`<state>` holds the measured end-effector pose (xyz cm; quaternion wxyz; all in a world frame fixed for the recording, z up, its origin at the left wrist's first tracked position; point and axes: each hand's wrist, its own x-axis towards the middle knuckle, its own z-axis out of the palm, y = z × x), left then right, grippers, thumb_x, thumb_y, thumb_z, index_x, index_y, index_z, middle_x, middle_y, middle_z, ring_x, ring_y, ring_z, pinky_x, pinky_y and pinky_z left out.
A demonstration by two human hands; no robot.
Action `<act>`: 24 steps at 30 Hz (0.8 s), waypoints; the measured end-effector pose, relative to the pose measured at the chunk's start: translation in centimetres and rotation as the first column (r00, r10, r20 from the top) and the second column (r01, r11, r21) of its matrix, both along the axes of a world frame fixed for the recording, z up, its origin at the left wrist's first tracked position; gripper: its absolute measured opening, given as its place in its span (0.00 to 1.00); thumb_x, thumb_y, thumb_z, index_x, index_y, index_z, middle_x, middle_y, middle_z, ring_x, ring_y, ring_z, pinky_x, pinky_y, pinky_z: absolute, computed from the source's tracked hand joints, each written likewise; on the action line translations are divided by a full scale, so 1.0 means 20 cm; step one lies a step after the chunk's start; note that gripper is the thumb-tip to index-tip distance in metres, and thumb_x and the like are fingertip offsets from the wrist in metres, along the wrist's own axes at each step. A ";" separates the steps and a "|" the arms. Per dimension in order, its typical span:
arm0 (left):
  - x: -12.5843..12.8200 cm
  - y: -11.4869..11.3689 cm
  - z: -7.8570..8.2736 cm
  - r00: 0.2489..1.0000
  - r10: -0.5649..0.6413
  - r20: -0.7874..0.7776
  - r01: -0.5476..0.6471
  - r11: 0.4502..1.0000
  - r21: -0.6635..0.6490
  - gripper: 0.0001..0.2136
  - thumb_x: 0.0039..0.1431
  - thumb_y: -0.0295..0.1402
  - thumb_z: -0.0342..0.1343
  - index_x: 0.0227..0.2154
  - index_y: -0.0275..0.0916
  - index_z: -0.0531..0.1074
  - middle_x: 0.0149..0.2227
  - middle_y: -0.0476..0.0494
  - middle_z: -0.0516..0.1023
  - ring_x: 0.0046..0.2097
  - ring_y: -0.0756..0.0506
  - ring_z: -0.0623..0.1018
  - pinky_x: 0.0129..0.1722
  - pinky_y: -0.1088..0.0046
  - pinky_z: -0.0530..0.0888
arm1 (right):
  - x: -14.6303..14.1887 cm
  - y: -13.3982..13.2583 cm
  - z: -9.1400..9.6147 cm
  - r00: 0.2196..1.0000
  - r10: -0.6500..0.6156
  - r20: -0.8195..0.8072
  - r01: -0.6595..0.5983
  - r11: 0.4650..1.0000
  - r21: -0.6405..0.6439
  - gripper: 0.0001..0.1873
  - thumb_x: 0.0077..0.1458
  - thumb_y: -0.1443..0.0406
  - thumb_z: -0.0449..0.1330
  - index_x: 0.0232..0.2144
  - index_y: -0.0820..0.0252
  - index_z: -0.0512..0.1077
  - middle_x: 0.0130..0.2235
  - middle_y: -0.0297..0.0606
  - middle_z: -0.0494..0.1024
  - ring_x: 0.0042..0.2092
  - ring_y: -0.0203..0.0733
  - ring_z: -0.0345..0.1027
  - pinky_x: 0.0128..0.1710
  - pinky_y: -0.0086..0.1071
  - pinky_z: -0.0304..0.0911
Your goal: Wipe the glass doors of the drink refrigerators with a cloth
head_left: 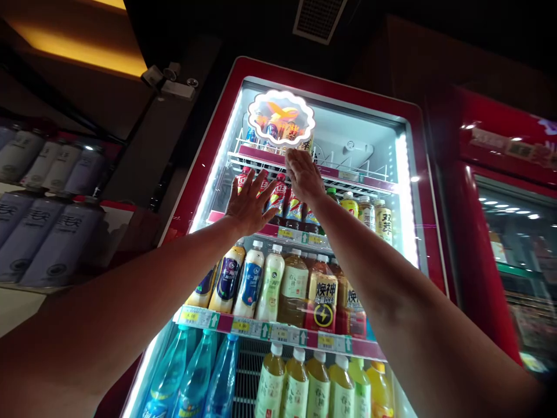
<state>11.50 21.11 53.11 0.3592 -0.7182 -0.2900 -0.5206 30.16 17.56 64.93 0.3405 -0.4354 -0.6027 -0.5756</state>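
A tall drinks fridge (pixel 223 116) with a red frame and lit shelves stands before me. Both my arms reach up toward its front. My left hand (pixel 248 204) has its fingers spread, over a row of red-capped bottles (pixel 277 197). Higher and to the right, my right hand (pixel 306 177) is stretched out flat with its fingers close together, just under a glowing scalloped sign (pixel 282 119). Neither hand holds anything. Whether the palms touch a glass door, I cannot tell. My forearms hide part of the lower shelves.
Below are tea and milk-drink bottles (pixel 270 284), then blue bottles (pixel 191 371) and pale green ones (pixel 296 386). Large lavender bottles (pixel 61 238) stand on shelving at the left. A second red fridge (pixel 491 232) is on the right. A vent (pixel 319 17) is overhead.
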 end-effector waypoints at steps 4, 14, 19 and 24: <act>0.06 -0.02 0.01 1.000 0.004 -0.017 -0.004 1.000 -0.020 0.34 0.70 0.51 0.44 0.74 0.47 0.47 0.77 0.40 0.36 0.76 0.31 0.37 0.71 0.36 0.43 | 0.12 -0.02 0.05 0.983 0.068 -0.172 -0.058 0.996 0.065 0.32 0.70 0.60 0.40 0.74 0.45 0.47 0.75 0.33 0.52 0.76 0.56 0.38 0.71 0.67 0.46; 0.15 0.00 0.02 0.999 0.039 -0.007 -0.039 0.993 -0.113 0.35 0.69 0.56 0.41 0.74 0.50 0.47 0.77 0.45 0.36 0.76 0.31 0.37 0.72 0.38 0.40 | 0.29 -0.10 0.00 0.990 0.043 -0.133 -0.038 0.999 0.038 0.32 0.71 0.58 0.39 0.74 0.44 0.47 0.75 0.30 0.51 0.76 0.55 0.38 0.72 0.63 0.44; 0.16 -0.03 0.02 0.995 0.095 -0.008 -0.095 0.988 -0.124 0.35 0.70 0.56 0.38 0.74 0.47 0.47 0.77 0.43 0.35 0.76 0.31 0.37 0.71 0.37 0.41 | 0.31 -0.11 0.00 0.987 0.050 -0.154 -0.045 0.998 0.035 0.32 0.70 0.59 0.40 0.74 0.46 0.47 0.75 0.30 0.51 0.76 0.55 0.36 0.73 0.61 0.44; 0.21 -0.05 0.03 0.994 0.093 0.052 -0.088 0.992 -0.092 0.35 0.69 0.57 0.37 0.71 0.42 0.56 0.77 0.37 0.44 0.75 0.27 0.44 0.70 0.37 0.48 | 0.39 -0.19 -0.03 0.999 0.027 -0.046 -0.028 0.999 -0.027 0.31 0.71 0.57 0.37 0.74 0.45 0.49 0.75 0.27 0.51 0.76 0.51 0.37 0.74 0.58 0.43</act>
